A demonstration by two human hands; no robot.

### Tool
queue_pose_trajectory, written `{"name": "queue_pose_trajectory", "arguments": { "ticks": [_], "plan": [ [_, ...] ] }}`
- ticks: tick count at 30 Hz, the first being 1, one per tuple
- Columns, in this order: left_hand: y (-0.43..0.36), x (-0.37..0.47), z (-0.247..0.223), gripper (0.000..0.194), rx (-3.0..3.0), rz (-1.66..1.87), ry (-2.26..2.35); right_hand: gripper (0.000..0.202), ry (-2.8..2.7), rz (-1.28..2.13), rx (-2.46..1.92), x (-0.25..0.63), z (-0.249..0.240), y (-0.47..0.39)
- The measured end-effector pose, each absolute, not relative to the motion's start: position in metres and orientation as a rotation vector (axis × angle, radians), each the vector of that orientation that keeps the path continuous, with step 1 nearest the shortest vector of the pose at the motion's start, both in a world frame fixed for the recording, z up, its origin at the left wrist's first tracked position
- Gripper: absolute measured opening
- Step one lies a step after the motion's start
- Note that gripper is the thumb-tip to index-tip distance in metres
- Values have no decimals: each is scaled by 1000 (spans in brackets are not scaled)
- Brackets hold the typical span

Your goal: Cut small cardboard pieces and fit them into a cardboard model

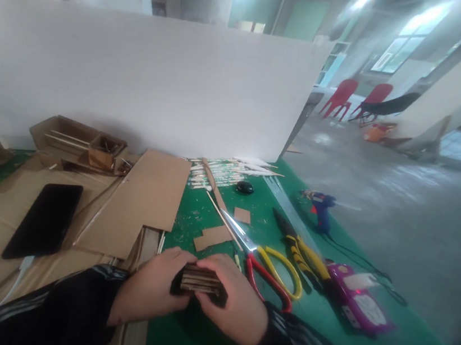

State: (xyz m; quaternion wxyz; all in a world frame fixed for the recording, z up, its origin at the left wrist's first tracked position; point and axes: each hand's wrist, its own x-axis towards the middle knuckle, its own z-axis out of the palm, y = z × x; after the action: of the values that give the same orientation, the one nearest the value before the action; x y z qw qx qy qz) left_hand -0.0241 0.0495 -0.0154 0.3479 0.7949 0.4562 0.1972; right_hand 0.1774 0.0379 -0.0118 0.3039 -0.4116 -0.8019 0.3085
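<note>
Between my two hands, low in the middle of the head view, is a small stack of brown cardboard pieces (201, 279), its layered edges facing me. My left hand (156, 281) is closed on the stack's left side, thumb below and fingers above. From the right, my right hand (234, 300) grips the same stack in a like way. Just beyond my right hand lie scissors (270, 271) with one red and one yellow handle. Cardboard offcuts (212, 237) rest on the green tabletop (192, 207) ahead of my hands.
Pliers (305, 253), a purple device (360, 300) and a blue glue gun (322, 210) lie to the right. A black phone (43, 221) with a cable sits on cardboard at left. Cardboard boxes (65, 134) and white-coated sticks (252, 168) stand before a white partition (149, 77).
</note>
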Motion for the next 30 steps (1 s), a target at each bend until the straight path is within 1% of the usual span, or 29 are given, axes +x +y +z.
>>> {"name": "queue_pose_trajectory", "arguments": {
  "ticks": [3, 5, 7, 9, 14, 17, 21, 23, 25, 27, 30],
  "plan": [
    [51, -24, -14, 27, 2018, 505, 1152, 37, -2104, 836, -1201, 176, -18, 39],
    [51, -25, -14, 28, 1990, 506, 1151, 34, -2084, 853, -1285, 176, -21, 38],
    [51, -25, -14, 29, 1981, 497, 1164, 38, -2042, 900, -1349, 176, -22, 38],
    [50, -25, -15, 27, 1993, 478, 1178, 40, -2024, 928, -1399, 177, -21, 38],
    [50, -25, -16, 22, 2054, 425, 1204, 20, -2142, 852, -1492, 178, -17, 39],
    [51, -25, -16, 24, 2044, 419, 1201, 19, -2147, 885, -1492, 177, -18, 40],
    [52, -26, -15, 22, 1933, 494, 1153, 18, -2089, 905, -1481, 177, -20, 39],
    [53, -27, -13, 25, 1783, 553, 1064, 22, -2004, 955, -1414, 177, -17, 38],
    [53, -29, -11, 32, 1565, 605, 897, 28, -1900, 1065, -1272, 179, -10, 35],
    [55, -32, -11, 42, 1292, 642, 698, 38, -1818, 1195, -1095, 181, -3, 33],
    [58, -37, -14, 53, 964, 623, 466, 58, -1765, 1354, -870, 183, 7, 31]
  ]
}}
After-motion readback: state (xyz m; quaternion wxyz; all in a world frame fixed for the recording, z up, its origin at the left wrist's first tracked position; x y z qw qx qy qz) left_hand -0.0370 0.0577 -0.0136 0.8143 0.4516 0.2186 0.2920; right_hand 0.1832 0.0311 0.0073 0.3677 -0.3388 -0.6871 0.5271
